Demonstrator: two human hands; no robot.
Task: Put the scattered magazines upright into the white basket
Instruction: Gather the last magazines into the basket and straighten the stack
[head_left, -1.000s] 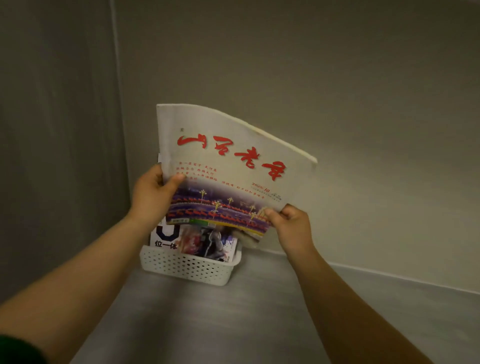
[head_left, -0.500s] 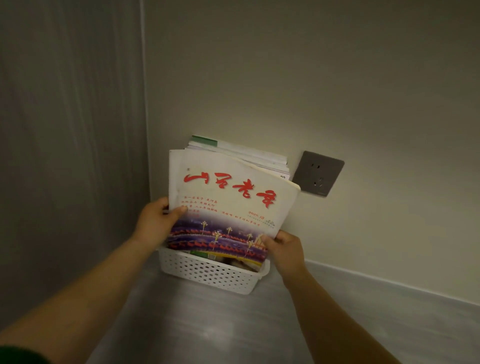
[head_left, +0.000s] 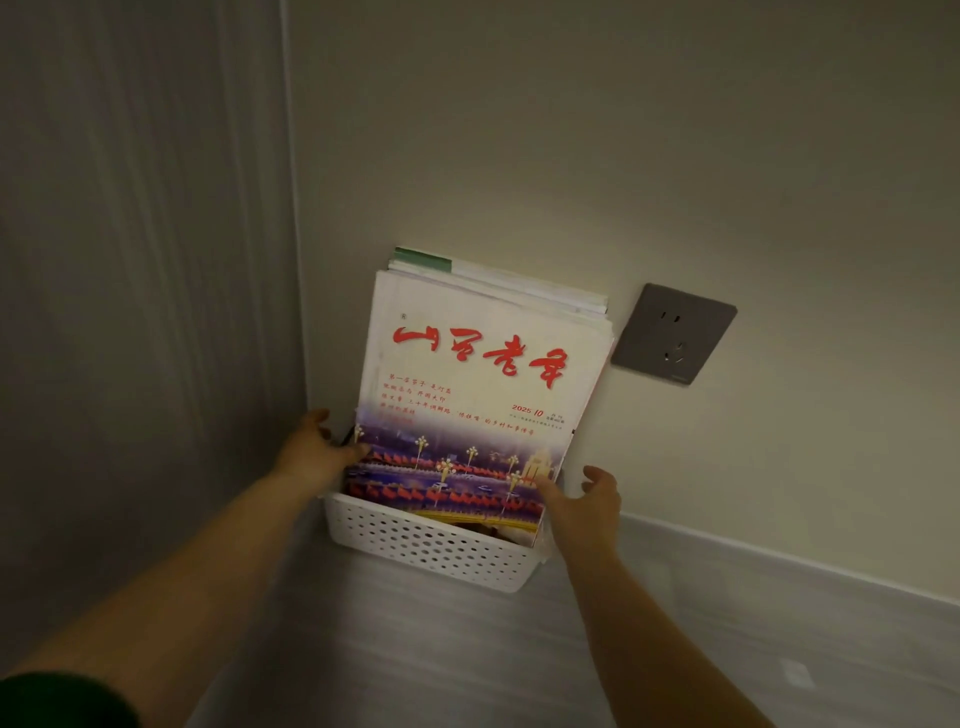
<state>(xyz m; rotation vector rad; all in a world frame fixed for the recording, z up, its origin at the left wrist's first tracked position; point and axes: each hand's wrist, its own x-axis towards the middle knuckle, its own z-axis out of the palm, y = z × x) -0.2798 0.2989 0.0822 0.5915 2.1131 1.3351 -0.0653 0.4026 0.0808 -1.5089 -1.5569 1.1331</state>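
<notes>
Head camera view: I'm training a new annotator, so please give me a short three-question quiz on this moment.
1. True or false: the red-titled magazine stands upright in the white basket.
2. The right hand is: A) gripping the basket; B) open beside the magazine's lower right corner; C) out of view.
3. Fill in: the grey wall fixture right of the magazines is a ____.
Key: 1 true; 2 B; 3 socket.
</notes>
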